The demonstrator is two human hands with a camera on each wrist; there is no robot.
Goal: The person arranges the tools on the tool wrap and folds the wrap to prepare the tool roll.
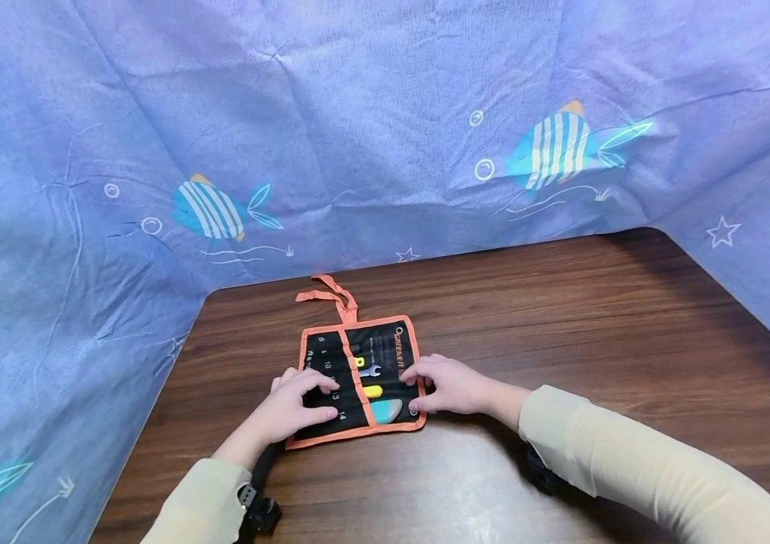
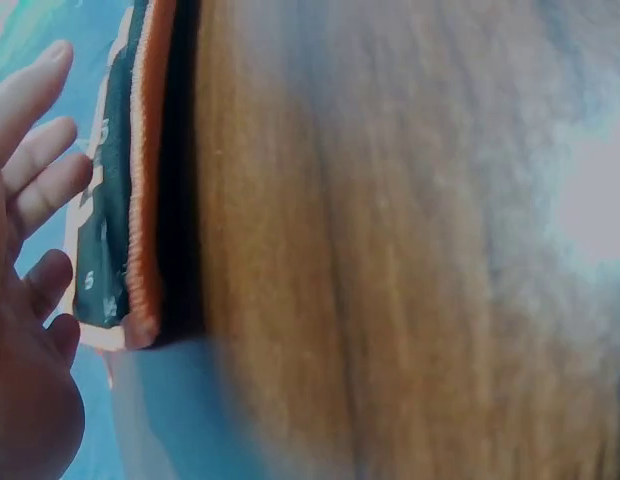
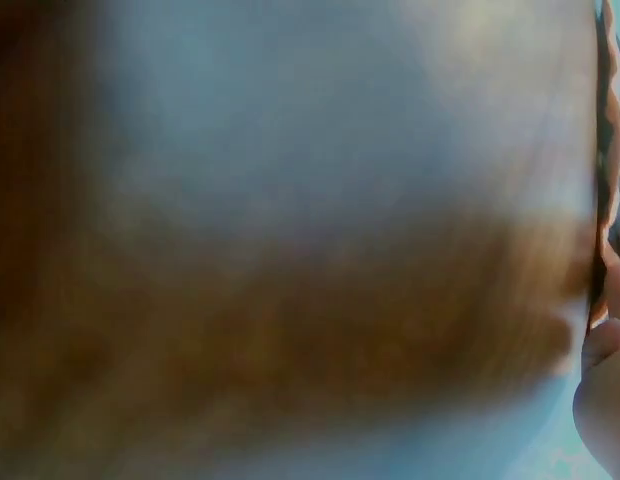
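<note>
A black fabric tool pouch (image 1: 385, 344) with orange trim lies spread out on the table, numbers printed along its left part. From its pockets show a small wrench (image 1: 371, 371), a yellow piece (image 1: 373, 391) and a teal-and-grey handle (image 1: 386, 411). My left hand (image 1: 295, 404) is over the left part, fingers loosely bent and apart from the thumb, holding nothing. In the left wrist view its fingers (image 2: 52, 190) lie alongside the pouch's orange edge. At the right edge, my right hand (image 1: 449, 385) rests with fingertips and thumb spread over the trim.
Two orange tie straps (image 1: 340, 298) stretch from the pouch's far edge. The brown wood-grain table (image 1: 561, 325) extends widely to the right. A blue cloth (image 1: 385, 136) with fish prints hangs behind and along both sides.
</note>
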